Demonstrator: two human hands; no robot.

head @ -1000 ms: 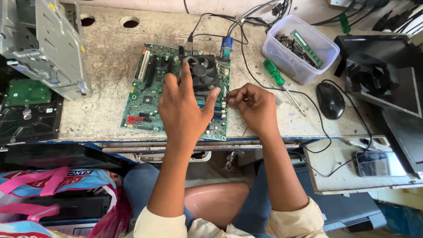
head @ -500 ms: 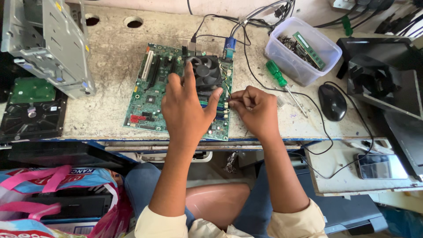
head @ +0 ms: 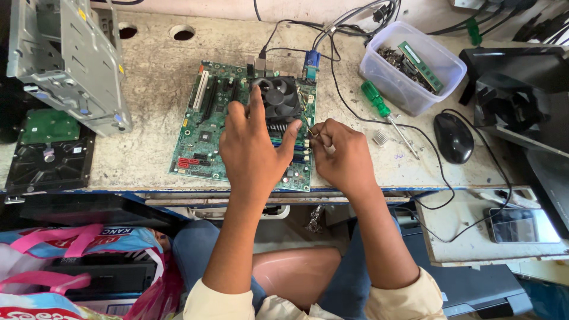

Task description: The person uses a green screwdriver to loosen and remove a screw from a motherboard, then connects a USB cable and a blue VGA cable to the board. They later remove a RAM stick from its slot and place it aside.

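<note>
Computer repair workshop: bare motherboard (head: 204, 127), hard drive (head: 50, 148), screwdriver (head: 385, 115), tub of parts (head: 397, 89) on scuffed bench (head: 148, 65).

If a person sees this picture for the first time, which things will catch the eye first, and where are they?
The green motherboard lies at the middle of the worn table, and both hands are on it: the left hand is spread beside the black fan, and the right hand pinches something small at the board's right edge. At the upper right stands a clear tub of parts, with a green screwdriver beside it.
</note>
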